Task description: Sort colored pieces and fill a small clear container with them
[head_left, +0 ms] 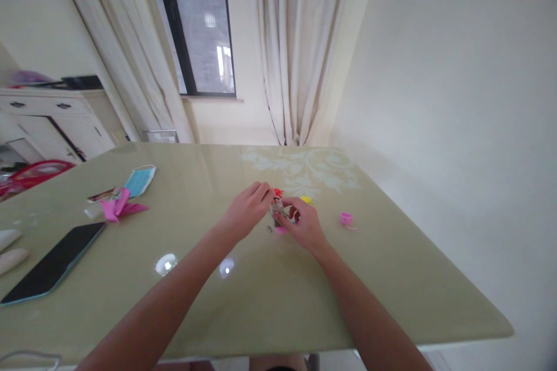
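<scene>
Pinched narrowly with the left hand near the top of a small greyish container, couldn't tell on what; held the container, long axis roughly upright, between both hands over the surface, gripped from its right by the right hand.

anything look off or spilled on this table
Nothing looks clearly spilled or broken. Slightly untidy: a crumpled pink piece lies beside the blue mask on the left, and a small pink item sits apart, right of the right hand.
</scene>
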`<state>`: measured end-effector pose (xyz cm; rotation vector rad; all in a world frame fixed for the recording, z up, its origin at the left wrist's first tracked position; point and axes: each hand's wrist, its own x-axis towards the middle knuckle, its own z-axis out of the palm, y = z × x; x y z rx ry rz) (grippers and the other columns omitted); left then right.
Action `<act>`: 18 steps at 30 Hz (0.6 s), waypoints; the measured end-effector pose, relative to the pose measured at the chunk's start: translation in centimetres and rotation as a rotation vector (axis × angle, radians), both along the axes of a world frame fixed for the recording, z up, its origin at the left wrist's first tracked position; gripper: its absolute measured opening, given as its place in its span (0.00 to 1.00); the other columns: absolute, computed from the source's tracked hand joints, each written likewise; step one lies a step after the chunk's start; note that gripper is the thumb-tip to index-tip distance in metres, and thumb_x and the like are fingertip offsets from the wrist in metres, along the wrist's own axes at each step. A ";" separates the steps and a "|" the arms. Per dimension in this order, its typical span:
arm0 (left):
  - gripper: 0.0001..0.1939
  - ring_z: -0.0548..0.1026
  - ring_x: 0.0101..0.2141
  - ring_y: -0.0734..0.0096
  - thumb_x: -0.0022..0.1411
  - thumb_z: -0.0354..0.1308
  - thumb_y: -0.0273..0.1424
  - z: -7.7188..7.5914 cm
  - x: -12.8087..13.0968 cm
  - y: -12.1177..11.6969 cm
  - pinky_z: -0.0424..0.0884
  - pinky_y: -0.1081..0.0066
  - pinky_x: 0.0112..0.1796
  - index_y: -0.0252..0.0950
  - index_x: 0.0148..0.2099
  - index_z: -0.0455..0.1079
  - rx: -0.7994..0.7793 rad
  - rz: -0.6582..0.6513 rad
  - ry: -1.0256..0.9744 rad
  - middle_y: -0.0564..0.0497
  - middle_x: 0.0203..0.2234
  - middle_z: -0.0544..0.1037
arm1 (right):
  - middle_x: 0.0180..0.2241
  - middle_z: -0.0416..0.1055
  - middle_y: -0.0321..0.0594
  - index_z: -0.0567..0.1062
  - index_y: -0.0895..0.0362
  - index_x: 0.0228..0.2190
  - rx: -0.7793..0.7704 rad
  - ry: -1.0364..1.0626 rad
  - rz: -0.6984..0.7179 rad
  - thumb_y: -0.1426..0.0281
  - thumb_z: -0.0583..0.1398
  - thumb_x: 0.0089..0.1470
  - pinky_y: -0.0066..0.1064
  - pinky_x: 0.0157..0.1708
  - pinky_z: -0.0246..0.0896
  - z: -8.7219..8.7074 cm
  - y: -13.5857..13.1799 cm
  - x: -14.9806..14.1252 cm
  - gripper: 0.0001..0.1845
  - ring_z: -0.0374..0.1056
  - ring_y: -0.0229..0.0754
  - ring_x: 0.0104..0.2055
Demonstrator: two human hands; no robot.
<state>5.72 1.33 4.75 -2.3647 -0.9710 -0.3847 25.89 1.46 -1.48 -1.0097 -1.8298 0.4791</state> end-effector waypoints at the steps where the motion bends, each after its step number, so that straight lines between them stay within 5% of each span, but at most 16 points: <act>1: 0.07 0.73 0.42 0.57 0.71 0.54 0.21 0.2 0.0 0.0 0.72 0.61 0.44 0.32 0.46 0.73 0.005 -0.006 0.029 0.43 0.40 0.75 | 0.38 0.80 0.41 0.80 0.54 0.43 0.001 0.001 -0.002 0.59 0.67 0.59 0.31 0.30 0.62 0.0 0.0 0.0 0.15 0.67 0.39 0.28; 6: 0.08 0.75 0.43 0.57 0.71 0.54 0.24 1.2 0.0 0.1 0.72 0.61 0.42 0.33 0.50 0.72 -0.053 -0.009 0.113 0.43 0.42 0.76 | 0.39 0.80 0.41 0.80 0.54 0.44 -0.002 0.003 -0.014 0.57 0.68 0.59 0.32 0.31 0.63 0.0 0.1 0.0 0.16 0.68 0.39 0.28; 13: 0.16 0.77 0.46 0.61 0.67 0.56 0.17 2.3 0.0 0.3 0.73 0.66 0.44 0.36 0.53 0.71 -0.328 0.015 0.006 0.44 0.47 0.77 | 0.39 0.80 0.40 0.81 0.53 0.43 -0.031 0.011 -0.018 0.60 0.67 0.59 0.32 0.32 0.64 -0.1 0.2 -0.1 0.13 0.68 0.38 0.28; 18: 0.06 0.78 0.44 0.62 0.73 0.55 0.27 3.2 -0.1 0.8 0.71 0.67 0.45 0.37 0.45 0.74 -0.477 -0.018 -0.161 0.48 0.41 0.80 | 0.39 0.80 0.39 0.81 0.52 0.44 -0.043 0.012 -0.014 0.62 0.68 0.58 0.31 0.31 0.63 0.0 0.2 -0.1 0.13 0.67 0.38 0.28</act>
